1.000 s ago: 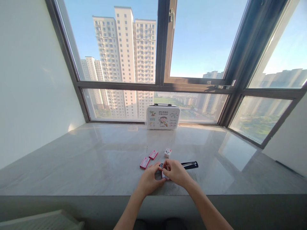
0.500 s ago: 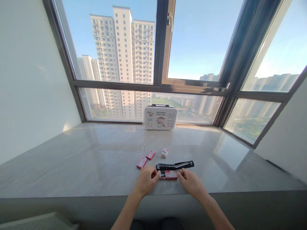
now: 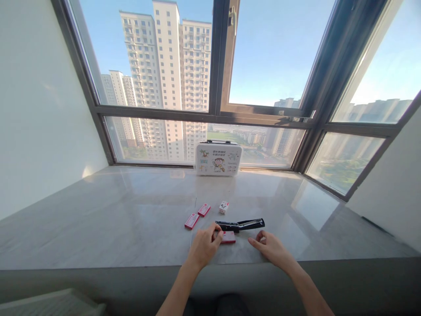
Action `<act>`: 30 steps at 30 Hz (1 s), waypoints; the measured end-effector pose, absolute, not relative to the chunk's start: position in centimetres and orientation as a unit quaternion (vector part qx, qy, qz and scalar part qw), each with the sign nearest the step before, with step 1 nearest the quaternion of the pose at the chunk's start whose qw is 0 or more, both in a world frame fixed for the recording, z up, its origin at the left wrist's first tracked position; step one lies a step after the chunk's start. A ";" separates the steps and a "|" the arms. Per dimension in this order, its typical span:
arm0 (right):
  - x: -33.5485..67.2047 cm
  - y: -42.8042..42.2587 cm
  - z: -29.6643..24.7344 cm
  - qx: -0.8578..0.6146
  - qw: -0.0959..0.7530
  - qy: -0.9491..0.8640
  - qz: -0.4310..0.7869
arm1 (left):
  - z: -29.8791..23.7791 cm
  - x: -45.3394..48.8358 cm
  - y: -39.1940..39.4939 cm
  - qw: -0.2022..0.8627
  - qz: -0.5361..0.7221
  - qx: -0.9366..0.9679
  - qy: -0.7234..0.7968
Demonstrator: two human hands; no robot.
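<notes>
A white case (image 3: pixel 219 159) with cartoon pictures stands upright at the back of the table (image 3: pixel 125 224), against the window (image 3: pixel 215 57). Nearer lie one small red box (image 3: pixel 191 220), another red box (image 3: pixel 204 210) and a small white box (image 3: pixel 224 207).

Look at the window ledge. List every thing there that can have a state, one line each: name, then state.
near red box, lying flat, left end under fingers
left hand, fingers curled on that box's end
right hand, open, over the ledge, holding nothing
black stapler, lying down, arms seemingly slightly apart
two far red boxes, flat, shut
small white box, standing, shut
white case, upright, shut
</notes>
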State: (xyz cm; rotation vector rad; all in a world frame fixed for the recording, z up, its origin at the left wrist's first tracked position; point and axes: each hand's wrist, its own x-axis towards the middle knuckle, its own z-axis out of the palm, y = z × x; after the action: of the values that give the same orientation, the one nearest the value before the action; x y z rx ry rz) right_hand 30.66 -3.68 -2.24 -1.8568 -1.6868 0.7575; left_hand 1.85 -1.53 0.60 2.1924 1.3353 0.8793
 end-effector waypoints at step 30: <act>23.1 4.6 2.6 -0.529 0.264 -0.786 0.181 | 1.4 2.1 -2.3 0.128 0.268 0.851 0.432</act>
State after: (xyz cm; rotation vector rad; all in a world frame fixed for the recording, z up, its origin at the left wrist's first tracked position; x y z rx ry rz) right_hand 23.08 4.55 2.62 -1.4293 -2.1243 0.4887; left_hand 2.13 -2.30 1.42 2.4769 1.2583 0.7801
